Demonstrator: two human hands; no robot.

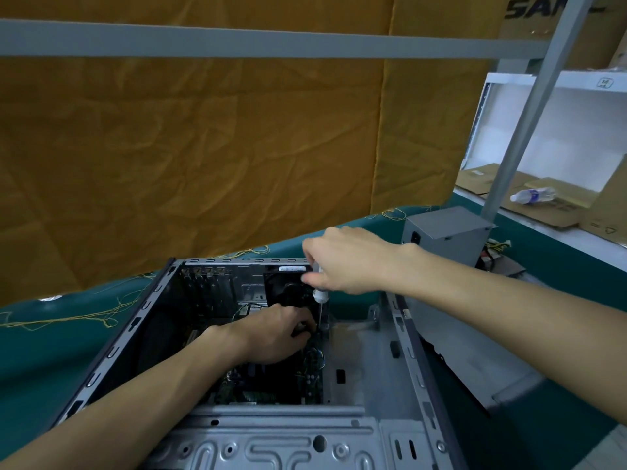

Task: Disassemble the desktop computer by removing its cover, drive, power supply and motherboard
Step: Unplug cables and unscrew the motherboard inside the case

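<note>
- Lying open on the green counter (40,361), the computer case (366,368) is shown, motherboard (264,391) inside.
- A screwdriver (319,293) is gripped upright by the right hand (346,262).
- The left hand (274,334) is curled low inside; anything held cannot be told.
- The power supply (448,235) is seen far right.

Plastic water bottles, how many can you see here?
1. A clear plastic water bottle with a white cap lies on its side on flattened brown cardboard, far right. Others may be hidden off-frame.
</note>
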